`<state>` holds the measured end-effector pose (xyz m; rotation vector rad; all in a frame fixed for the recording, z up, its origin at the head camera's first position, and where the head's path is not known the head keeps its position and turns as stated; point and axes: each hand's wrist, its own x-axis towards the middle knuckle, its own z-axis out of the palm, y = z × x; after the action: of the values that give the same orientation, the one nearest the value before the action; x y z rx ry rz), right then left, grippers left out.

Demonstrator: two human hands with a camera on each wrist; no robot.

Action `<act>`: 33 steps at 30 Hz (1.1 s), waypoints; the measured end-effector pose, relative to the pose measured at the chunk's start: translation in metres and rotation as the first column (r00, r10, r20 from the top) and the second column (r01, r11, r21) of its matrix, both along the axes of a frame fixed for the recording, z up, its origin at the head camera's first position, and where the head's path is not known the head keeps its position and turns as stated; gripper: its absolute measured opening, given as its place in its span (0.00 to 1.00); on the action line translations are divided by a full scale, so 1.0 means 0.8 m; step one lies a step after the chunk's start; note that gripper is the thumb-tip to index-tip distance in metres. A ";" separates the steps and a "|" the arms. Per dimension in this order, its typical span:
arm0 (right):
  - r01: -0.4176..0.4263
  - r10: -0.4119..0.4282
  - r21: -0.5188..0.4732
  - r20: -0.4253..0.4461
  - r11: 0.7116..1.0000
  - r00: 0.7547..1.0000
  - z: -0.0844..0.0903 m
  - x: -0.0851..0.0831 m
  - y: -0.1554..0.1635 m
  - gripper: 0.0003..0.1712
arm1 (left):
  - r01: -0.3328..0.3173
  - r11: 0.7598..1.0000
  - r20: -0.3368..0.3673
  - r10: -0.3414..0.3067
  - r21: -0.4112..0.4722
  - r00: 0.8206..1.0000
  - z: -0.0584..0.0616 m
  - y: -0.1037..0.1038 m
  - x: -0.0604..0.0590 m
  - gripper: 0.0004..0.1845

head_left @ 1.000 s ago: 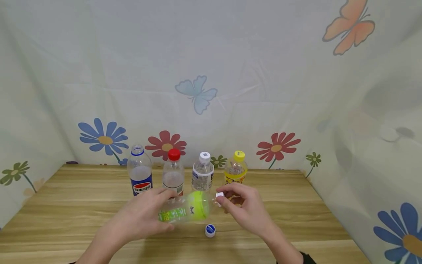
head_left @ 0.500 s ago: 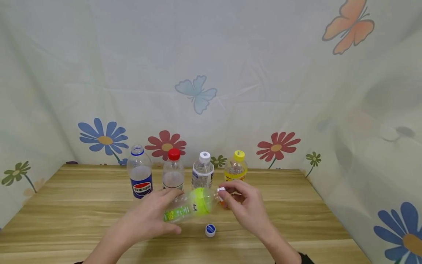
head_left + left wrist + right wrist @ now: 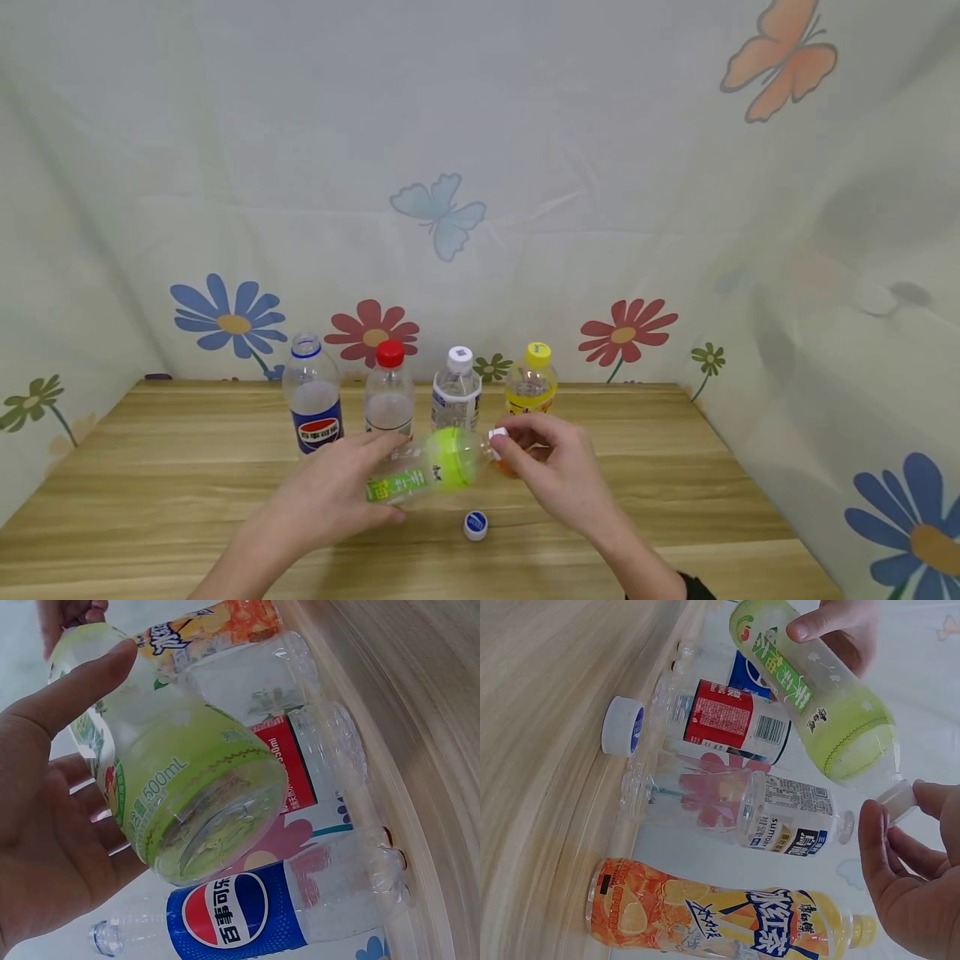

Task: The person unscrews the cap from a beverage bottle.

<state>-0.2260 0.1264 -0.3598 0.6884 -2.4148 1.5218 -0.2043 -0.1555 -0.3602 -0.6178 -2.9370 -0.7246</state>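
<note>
My left hand (image 3: 330, 496) holds a clear plastic bottle (image 3: 450, 460) with a green label round its body, between thumb and fingers. The bottle leans sideways above the table, its neck pointing to the right. Thumb and fingers of my right hand (image 3: 551, 467) pinch the white cap (image 3: 897, 801) at the bottle's mouth. In the left wrist view the base of the green-labelled bottle (image 3: 217, 817) faces the camera. A second white cap (image 3: 476, 525), blue on top, lies on the table below the bottle.
Behind the hands stand a Pepsi bottle (image 3: 315, 408) without a cap, a red-capped bottle (image 3: 390, 396), a white-capped bottle (image 3: 457, 396) and a yellow-capped bottle (image 3: 531, 387). A flower-printed cloth (image 3: 525, 208) closes off the wooden table's (image 3: 187, 467) back and sides.
The green-labelled bottle and both hands have shifted only slightly, a little farther from the table's front edge than a second ago. The grip on bottle and cap looks the same.
</note>
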 end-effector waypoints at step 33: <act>-0.187 0.186 0.002 -0.108 0.982 0.977 0.001 0.002 0.004 0.12 | 0.003 1.000 -0.009 -0.003 -0.016 1.000 0.003 -0.002 0.001 0.38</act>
<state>-0.2247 0.1296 -0.3594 0.9939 -2.3194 1.5173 -0.2033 -0.1573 -0.3577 -0.6248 -2.9374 -0.6968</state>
